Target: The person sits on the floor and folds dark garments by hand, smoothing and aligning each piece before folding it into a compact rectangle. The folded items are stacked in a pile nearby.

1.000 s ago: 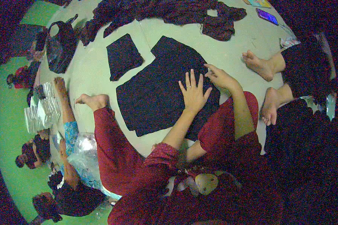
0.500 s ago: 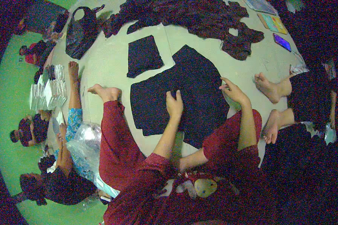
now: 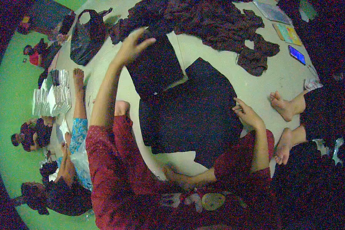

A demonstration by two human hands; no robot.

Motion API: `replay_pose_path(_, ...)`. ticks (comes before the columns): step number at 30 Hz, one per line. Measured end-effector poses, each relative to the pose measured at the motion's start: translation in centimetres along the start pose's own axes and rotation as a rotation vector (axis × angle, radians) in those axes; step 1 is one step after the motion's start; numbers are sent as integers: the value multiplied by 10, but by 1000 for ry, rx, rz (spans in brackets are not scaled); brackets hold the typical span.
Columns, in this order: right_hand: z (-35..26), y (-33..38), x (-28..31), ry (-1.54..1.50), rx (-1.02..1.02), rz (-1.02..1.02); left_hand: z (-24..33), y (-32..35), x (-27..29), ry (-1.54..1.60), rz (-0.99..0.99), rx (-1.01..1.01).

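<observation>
**Cloth handling, floor station**

Cloth lies spread flat on the pale floor in front of the seated person, dark, roughly garment-shaped, its near edge running under the red-trousered knees. A smaller dark square piece sits just above it, overlapping its upper left corner.

Right hand: rests at the cloth's right edge, fingers curled lightly, tips touching the fabric. Whether they actually pinch the edge cannot be told; the grip looks loose, not closed on anything. Left hand: raised and stretched out over the square piece, fingers spread wide, empty. It appears above the piece rather than on it (contact uncertain, fisheye bends the depth).

Handling judgement: thin woven or knit fabric, light, fully limp, no stiffness of its own. It will drape and fold wherever lifted, and should slide easily on the smooth floor. Not fragile. Best taken at an edge or corner with a pinch; two corners at once keep it from bunching. Pressing a flat palm on the middle would pin it.

Hidden or unclear:
- Lower part of the cloth covered by legs and arm.
- Dark on dark: seams, folds, layers not readable; boundary between cloth and square piece is vague.
- Heap of brownish fabric at top, separate pieces not distinguishable.
- Black bag, contents unseen.
- Other people's bare feet to the right, bodies lost in shadow.
</observation>
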State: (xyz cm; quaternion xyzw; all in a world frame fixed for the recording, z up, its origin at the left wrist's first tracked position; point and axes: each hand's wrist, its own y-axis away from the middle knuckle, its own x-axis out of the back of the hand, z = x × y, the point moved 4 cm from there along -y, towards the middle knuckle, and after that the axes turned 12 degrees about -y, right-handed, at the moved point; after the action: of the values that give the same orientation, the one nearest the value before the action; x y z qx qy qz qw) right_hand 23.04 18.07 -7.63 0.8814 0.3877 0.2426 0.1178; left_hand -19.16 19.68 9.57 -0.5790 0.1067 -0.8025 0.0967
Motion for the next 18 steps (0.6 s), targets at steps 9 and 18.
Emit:
replay_pose_path(9,14,-4,6,-34,24,-54,-89,55,-173,-450,40,499)
replay_pose_path(18,10,-1,4,0,36,-19,-42,73,-165,-468,-99,436)
